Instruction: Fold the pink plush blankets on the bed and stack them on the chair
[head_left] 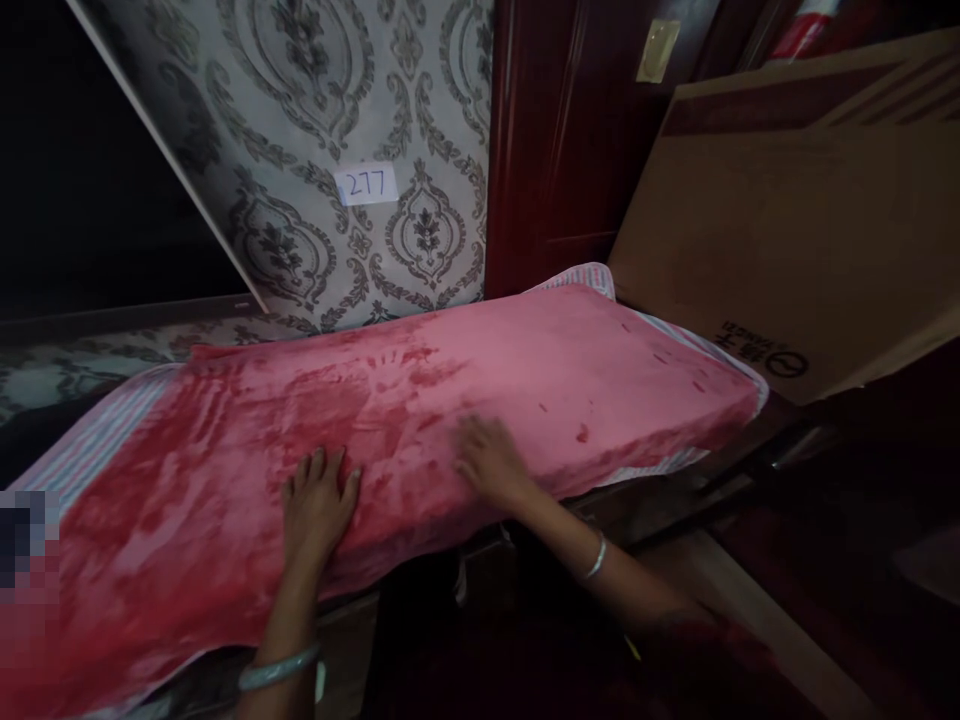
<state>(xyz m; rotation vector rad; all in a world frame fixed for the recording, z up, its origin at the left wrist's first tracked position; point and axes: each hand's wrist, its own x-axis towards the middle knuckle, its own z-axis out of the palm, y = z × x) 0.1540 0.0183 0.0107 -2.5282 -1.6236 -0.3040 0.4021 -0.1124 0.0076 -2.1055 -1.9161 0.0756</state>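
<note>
A pink-red plush cloth (570, 350) is spread over a long, narrow surface, its pile brushed into darker and lighter patches. Near the front edge, my left hand (319, 500) lies flat on it with fingers spread. My right hand (491, 460) rests on the cloth further right, fingers stretched out and slightly blurred. Neither hand holds anything. A striped cloth (112, 430) in white, blue and pink shows from under the plush cloth at the left end and along the right edges.
A large cardboard box (810, 220) leans at the right end. Behind stand a patterned wall (420, 110) with a paper label (367, 184) reading 277, and a dark red wooden panel (562, 130). A large dark screen (97, 180) is at upper left.
</note>
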